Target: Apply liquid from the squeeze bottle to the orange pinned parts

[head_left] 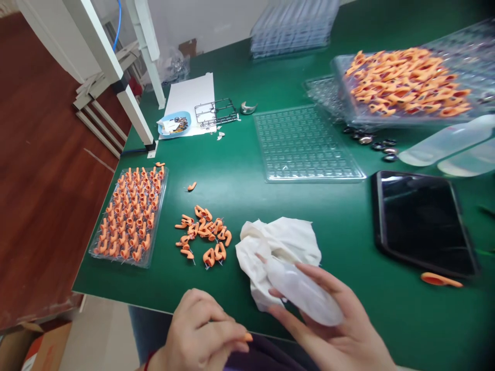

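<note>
My left hand (pixel 209 330) is closed at the table's front edge, an orange piece (pixel 248 337) pinched at its fingertips. My right hand (pixel 328 314) grips a translucent white bottle (pixel 303 291), tilted over a crumpled white cloth (pixel 290 239). The cloth lies on the green table just beyond both hands. Left of it is a loose pile of small orange parts (pixel 204 229) with thin pins. Further left, a clear tray (pixel 149 257) holds rows of similar orange parts standing upright.
A black tablet (pixel 423 221) lies at right, with an orange part (pixel 441 280) beside it. Behind are an empty clear tray (pixel 305 144), a heaped tray of orange parts (pixel 410 82), two translucent bottles and a blue dish (pixel 187 123). A white post (pixel 135 116) stands at left.
</note>
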The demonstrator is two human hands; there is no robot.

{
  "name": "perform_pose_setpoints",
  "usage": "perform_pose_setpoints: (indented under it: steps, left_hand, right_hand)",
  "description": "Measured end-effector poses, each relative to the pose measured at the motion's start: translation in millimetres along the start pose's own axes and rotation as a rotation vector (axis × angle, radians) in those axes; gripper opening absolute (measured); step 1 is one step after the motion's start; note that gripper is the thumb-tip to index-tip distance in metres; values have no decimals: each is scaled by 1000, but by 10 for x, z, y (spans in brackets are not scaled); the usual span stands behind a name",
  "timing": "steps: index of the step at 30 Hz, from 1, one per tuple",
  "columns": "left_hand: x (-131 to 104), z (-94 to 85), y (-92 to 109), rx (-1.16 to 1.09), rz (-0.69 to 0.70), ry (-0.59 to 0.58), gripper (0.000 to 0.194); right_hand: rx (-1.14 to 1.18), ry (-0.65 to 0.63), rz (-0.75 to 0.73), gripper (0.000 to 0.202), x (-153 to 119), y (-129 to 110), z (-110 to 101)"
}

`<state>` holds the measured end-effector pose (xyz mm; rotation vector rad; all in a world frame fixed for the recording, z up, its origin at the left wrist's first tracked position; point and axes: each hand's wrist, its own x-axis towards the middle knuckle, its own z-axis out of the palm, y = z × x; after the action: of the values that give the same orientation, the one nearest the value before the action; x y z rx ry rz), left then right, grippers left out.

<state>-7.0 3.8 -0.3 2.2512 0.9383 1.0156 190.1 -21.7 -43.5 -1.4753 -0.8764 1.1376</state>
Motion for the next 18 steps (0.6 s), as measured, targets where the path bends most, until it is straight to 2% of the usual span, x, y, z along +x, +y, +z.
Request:
perform_pose_setpoints:
  steps: [3,8,13,18]
  left_hand:
    - [-5,10,-14,23,10,24,9]
    - [11,31,-29,77,25,62,10]
    - [69,75,-44,195,56,80,12]
    - [133,158,-52,274,81,67,12]
  right_hand:
    - [-125,32,-115,57,153,52,47]
    - [-212,48,-138,45,277,-10,138]
    - [-105,32,29,47,209,-118,73]
    - [250,78,234,58,-40,-319,182]
